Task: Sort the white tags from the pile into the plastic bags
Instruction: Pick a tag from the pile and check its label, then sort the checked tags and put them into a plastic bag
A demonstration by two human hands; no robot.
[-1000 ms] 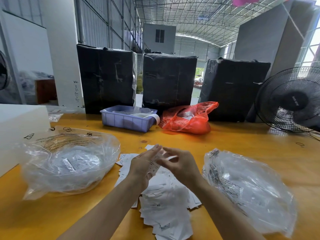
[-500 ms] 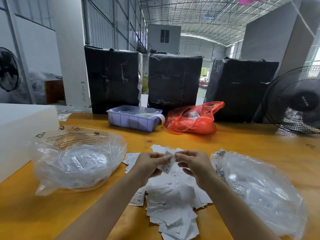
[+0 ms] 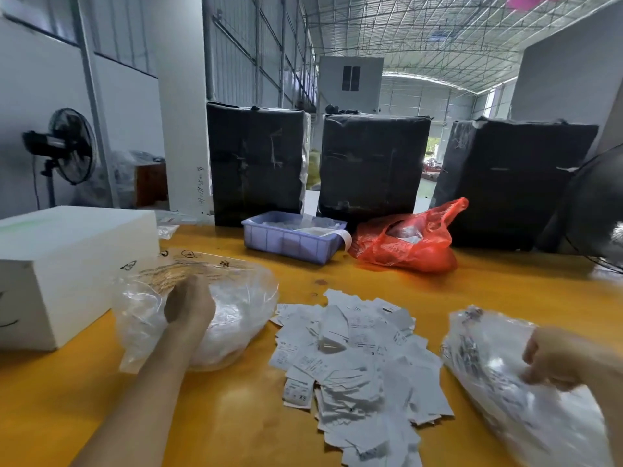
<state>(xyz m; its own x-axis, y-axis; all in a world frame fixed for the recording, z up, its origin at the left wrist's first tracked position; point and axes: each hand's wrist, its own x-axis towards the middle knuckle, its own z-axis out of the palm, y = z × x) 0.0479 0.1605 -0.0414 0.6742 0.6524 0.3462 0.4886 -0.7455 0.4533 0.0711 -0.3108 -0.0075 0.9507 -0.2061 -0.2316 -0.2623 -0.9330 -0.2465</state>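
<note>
Both hands have left the tag pile (image 3: pixel 357 362) between them: left hand (image 3: pixel 188 306) reaches into the left bag (image 3: pixel 242 318), right hand (image 3: pixel 556 357) over the right bag (image 3: pixel 505 382), fingers curled downward; any tag held stays hidden.

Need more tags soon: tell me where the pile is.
Head view, centre: the pile of white tags lies on the yellow table, between the two clear plastic bags.

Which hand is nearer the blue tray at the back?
Left. The left hand is over the left clear bag, just ahead-left of the blue tray; the right hand is far right at the other bag.
</note>
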